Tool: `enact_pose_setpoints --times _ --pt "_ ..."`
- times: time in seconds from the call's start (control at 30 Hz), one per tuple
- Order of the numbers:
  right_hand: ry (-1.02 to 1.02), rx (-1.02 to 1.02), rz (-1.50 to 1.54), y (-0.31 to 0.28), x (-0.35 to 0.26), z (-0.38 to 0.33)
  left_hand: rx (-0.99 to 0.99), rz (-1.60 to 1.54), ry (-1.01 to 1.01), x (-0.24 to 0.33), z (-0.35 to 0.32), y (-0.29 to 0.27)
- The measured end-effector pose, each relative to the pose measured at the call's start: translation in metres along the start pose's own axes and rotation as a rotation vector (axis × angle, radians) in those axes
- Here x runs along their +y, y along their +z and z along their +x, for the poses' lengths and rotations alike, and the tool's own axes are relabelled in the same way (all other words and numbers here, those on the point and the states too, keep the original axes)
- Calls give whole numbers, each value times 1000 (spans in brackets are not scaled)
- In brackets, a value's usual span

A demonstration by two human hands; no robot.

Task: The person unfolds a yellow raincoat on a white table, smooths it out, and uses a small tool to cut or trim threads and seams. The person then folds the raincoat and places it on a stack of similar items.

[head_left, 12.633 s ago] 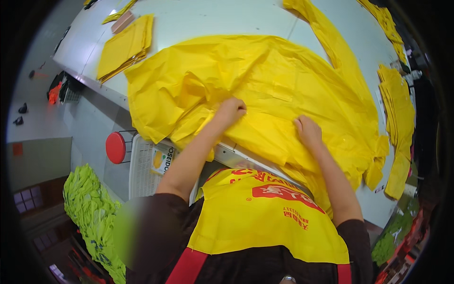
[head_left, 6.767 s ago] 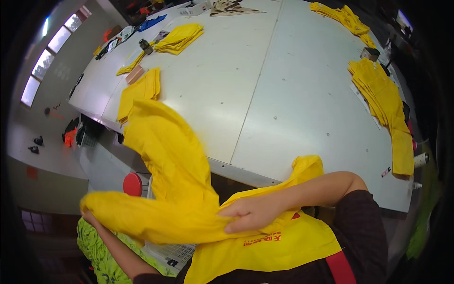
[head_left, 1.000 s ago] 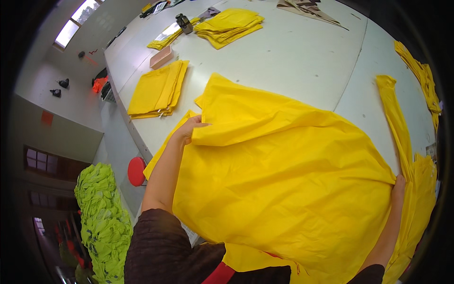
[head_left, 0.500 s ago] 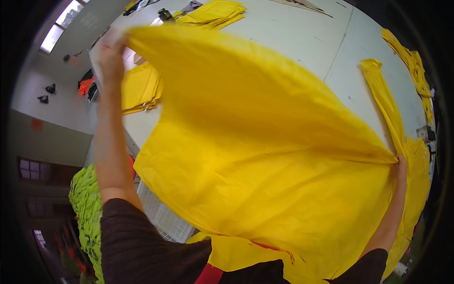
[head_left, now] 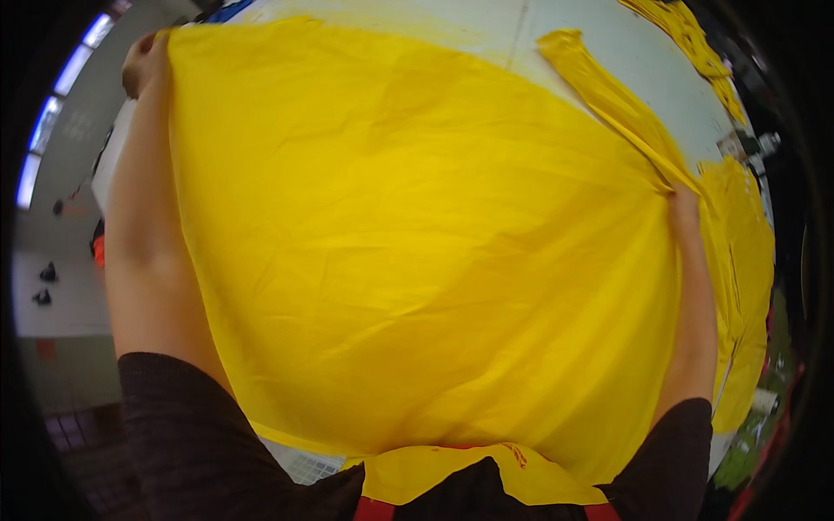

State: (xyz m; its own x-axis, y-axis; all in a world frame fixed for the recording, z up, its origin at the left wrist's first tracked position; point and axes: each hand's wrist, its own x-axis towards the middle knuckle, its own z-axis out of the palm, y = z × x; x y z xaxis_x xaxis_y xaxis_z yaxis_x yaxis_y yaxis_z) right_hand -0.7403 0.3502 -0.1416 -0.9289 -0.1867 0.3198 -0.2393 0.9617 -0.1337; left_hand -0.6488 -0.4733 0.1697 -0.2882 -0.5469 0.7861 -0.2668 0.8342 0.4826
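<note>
Both hands stretch the yellow cloth (head_left: 417,260) wide over the white table (head_left: 539,35) — left hand (head_left: 143,65) pinching its far-left corner up high, right hand (head_left: 682,204) gripping the right edge — seemingly to spread it smooth.

Garment workshop. Broad white worktop (head_left: 608,35), yellow fabric pieces (head_left: 695,35) lined along its far edge. Strip ceiling lights (head_left: 52,104) overhead, plain floor.
</note>
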Motion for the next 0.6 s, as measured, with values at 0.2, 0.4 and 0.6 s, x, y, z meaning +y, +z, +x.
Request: enact_pose_setpoints --times 0.2,0.4,0.6 --pt "-65 182 158 18 -26 -32 -90 -30 240 -10 -128 54" --pt "14 -101 88 -42 -134 -136 -969 -307 666 94 -366 -105" --pt "317 -311 -116 -33 -187 -164 -1299 119 675 50 -444 -97"
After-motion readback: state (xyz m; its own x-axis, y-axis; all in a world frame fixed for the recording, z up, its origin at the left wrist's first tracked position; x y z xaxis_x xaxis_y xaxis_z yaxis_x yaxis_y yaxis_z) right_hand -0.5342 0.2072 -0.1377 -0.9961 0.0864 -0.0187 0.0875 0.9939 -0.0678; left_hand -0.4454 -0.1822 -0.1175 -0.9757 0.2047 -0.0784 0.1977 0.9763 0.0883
